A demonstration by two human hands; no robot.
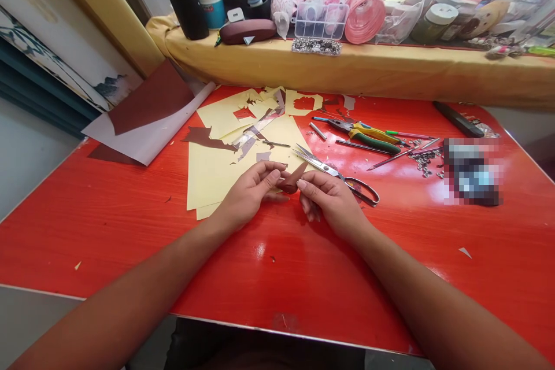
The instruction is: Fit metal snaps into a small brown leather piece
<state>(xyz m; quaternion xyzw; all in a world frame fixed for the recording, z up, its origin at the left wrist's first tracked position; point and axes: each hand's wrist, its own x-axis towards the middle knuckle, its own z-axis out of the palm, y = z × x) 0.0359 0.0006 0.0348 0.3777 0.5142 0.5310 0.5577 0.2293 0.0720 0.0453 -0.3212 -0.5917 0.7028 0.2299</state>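
Note:
Between my two hands, just above the red table, is a small brown cut piece [296, 176] with a pointed flap rising from a curved, rolled lower part. My left hand [259, 184] pinches its left side with thumb and fingers. On the other side, the thumb and forefinger of my right hand [325, 192] close on its right edge. Scissors [316, 162] with black-lined handles lie slightly open just behind my right hand. Beneath and beyond my left hand spread yellow paper sheets [208, 179], with brown scraps [212, 140] on them.
A large brown sheet with pale backing [151, 110] lies curled at the left. Pliers [368, 134], pens and small metal rings [427, 163] lie to the right, near a blurred-out object [472, 173]. A ledge [260, 63] crowded with craft supplies runs along the back.

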